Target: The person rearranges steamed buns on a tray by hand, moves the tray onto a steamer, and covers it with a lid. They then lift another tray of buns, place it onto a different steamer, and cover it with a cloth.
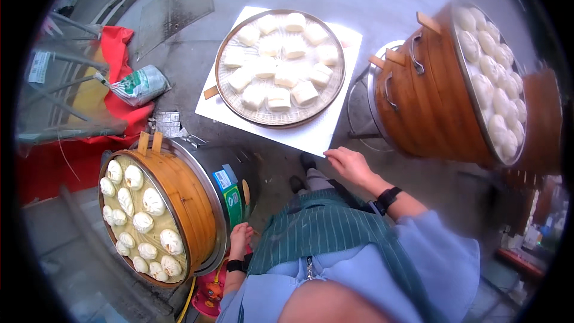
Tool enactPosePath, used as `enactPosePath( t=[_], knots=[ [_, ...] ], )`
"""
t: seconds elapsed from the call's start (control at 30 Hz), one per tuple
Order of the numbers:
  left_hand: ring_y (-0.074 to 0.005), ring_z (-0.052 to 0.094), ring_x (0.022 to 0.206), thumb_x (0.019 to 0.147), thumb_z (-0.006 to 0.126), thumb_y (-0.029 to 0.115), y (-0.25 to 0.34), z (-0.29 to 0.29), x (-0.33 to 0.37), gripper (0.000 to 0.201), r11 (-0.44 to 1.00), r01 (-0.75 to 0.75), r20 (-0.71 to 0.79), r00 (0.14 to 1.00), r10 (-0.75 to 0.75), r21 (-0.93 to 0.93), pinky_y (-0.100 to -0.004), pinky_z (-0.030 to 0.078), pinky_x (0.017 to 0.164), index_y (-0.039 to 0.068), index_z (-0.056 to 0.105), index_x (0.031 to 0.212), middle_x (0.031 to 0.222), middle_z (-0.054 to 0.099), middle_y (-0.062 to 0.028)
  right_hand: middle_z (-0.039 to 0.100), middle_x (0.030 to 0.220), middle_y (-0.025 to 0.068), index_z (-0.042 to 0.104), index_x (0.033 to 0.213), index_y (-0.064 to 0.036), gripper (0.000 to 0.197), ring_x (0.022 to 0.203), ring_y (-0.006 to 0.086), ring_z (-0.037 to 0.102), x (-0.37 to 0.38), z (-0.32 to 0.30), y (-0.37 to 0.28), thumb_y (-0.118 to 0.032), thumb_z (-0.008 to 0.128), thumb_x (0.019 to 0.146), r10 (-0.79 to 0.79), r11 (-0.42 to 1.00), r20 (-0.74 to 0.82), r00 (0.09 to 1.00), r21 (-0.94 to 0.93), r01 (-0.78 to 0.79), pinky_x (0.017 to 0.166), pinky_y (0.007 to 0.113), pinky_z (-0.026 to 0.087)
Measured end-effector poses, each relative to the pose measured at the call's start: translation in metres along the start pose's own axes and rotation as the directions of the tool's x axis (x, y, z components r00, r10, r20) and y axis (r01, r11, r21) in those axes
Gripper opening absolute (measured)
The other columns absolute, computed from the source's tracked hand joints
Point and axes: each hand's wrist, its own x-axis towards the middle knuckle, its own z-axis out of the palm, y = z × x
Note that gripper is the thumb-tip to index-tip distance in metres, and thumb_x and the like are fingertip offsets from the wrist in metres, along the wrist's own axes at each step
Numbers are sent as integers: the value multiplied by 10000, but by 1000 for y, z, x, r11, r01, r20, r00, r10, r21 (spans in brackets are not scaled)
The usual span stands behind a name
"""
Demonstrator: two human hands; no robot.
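My right hand (350, 166) reaches to the near right corner of a white tabletop (227, 110), its loosely stretched fingertips at the corner and nothing visible in them. A round steamer tray (224, 93) on that top carries several white rectangular steamed buns (278, 99). My left hand (240, 238) is low beside the stacked bamboo steamer (194, 203) at the left, below a green label. Its fingers look slightly bent and hold nothing that shows. Pleated and oval steamed buns (143, 222) lie on the steamer's top layer.
At the right stands a tall bamboo steamer stack (418, 90) topped with round white buns (499, 75). A metal stand (359, 98) is beneath it. Red cloth (116, 54) and a white-green sack (140, 85) are at the far left. A yellow hose (189, 302) and red object (209, 293) are near my left arm.
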Motion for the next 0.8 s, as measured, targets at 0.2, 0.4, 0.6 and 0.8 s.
enactPosePath(
  t=[0.2, 0.4, 0.6, 0.8],
  knots=[
    [-125, 574, 697, 870, 516, 228, -120, -52, 50, 203, 999, -51, 114, 992, 50, 4, -233, 418, 550, 70, 566, 987, 824, 608, -53, 592, 870, 122, 603, 992, -94, 184, 812, 319, 583, -11, 11, -5, -164, 527, 840, 31, 1000, -69, 997, 7, -31, 717, 398, 474],
    [-163, 575, 675, 850, 533, 213, -123, -53, 38, 200, 997, 67, -20, 998, -66, 28, -267, 435, 536, 52, 552, 967, 834, 602, -78, 579, 847, 115, 595, 1021, -111, 221, 795, 302, 577, 5, -8, 17, -115, 557, 804, 143, 990, -146, 979, 12, -142, 707, 389, 467],
    [-168, 569, 655, 861, 515, 201, -67, -32, -2, 176, 961, -162, 30, 987, 160, 224, -278, 441, 520, 72, 550, 974, 822, 601, -82, 537, 868, 125, 551, 1097, -90, 365, 836, 297, 552, 77, -37, 79, -88, 606, 736, 204, 976, -367, 907, 4, -218, 727, 387, 450],
    [-167, 586, 699, 874, 521, 247, -15, 31, -20, 213, 993, -91, -69, 993, 96, 75, -277, 455, 558, 89, 540, 1016, 882, 613, -87, 547, 879, 117, 611, 1011, -85, 270, 740, 270, 554, 175, -47, 164, -93, 610, 741, 190, 952, -552, 812, -100, -290, 693, 367, 455]
  ],
)
